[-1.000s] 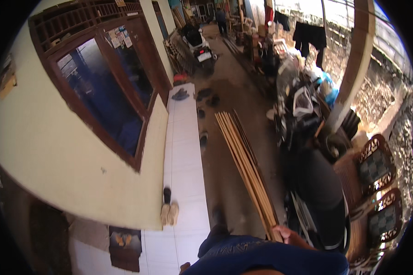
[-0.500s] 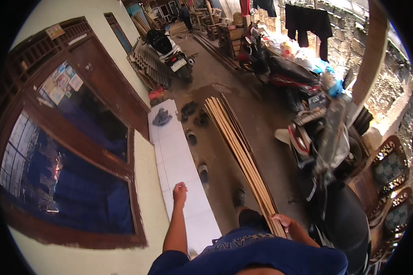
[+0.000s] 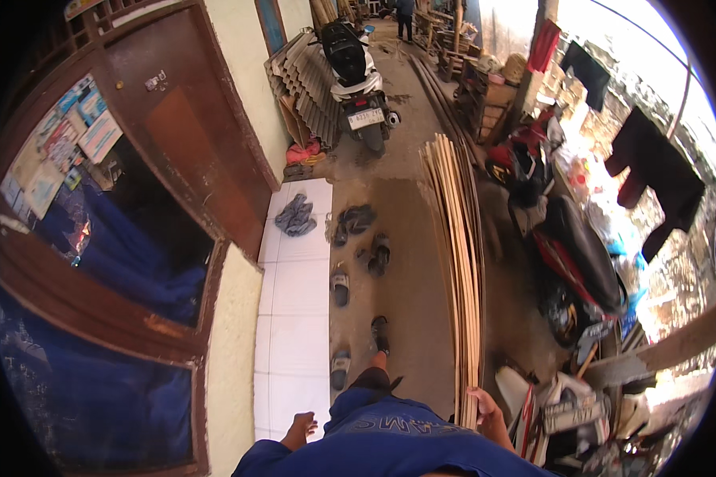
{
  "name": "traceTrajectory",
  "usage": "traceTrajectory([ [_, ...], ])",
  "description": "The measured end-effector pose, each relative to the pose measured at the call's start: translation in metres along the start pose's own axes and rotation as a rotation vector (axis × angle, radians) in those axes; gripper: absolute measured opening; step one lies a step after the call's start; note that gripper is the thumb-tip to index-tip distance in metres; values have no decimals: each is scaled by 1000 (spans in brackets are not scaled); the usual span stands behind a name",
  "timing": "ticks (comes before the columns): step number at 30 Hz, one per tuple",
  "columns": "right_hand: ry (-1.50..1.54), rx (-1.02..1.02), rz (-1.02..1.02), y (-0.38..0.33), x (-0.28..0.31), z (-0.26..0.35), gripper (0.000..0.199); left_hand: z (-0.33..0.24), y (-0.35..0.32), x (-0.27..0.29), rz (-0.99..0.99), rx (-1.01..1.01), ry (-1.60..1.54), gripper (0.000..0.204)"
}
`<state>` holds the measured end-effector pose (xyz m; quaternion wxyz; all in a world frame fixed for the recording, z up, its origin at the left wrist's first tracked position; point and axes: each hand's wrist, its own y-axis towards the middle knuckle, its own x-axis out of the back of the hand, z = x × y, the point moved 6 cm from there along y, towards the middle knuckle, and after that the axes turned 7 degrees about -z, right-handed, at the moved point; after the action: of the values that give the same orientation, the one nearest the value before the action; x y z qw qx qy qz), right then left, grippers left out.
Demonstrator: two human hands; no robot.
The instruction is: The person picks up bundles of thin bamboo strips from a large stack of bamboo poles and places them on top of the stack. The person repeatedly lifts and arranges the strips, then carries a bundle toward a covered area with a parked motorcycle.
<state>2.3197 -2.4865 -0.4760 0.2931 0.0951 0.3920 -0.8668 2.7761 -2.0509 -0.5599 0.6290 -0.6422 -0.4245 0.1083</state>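
Observation:
A long bundle of thin wooden strips (image 3: 458, 286) runs forward along my right side, its far end beyond the row of sandals. My right hand (image 3: 486, 407) is closed around the near part of the bundle, the thumb lying on top of it. The strips' near ends are hidden by my blue shirt. Low on my left side, above the white tiled ledge (image 3: 294, 310), hangs my left hand (image 3: 301, 429). Its fingers are loosely bent and slightly apart, with nothing visible in them.
Several sandals (image 3: 340, 289) lie beside the ledge, and a grey cloth (image 3: 296, 215) rests on it. A parked white scooter (image 3: 363, 95) stands ahead near corrugated sheets (image 3: 302, 87). A red and black motorcycle (image 3: 577, 246) lines the right side. Far ahead is a person (image 3: 405, 17).
I have moved forward along the passage, and the view has turned right. The strips now point more straight ahead, still in my right hand. My left hand has dropped closer to my body.

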Motion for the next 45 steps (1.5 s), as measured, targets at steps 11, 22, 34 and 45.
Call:
traceTrajectory([
  [11,97,-144,-226,264,-106,375,52,-731,22,-210,-100,-790,-68,33],
  [22,89,-131,-119,675,-35,695,54,-1234,-32,-403,-98,-1290,242,30],
  [34,95,-172,20,992,-18,1078,61,-1312,43,-484,201,8,169,19],
  [45,9,-189,-57,1302,-34,1347,61,-2094,2,-719,-62,-1047,345,38],
])
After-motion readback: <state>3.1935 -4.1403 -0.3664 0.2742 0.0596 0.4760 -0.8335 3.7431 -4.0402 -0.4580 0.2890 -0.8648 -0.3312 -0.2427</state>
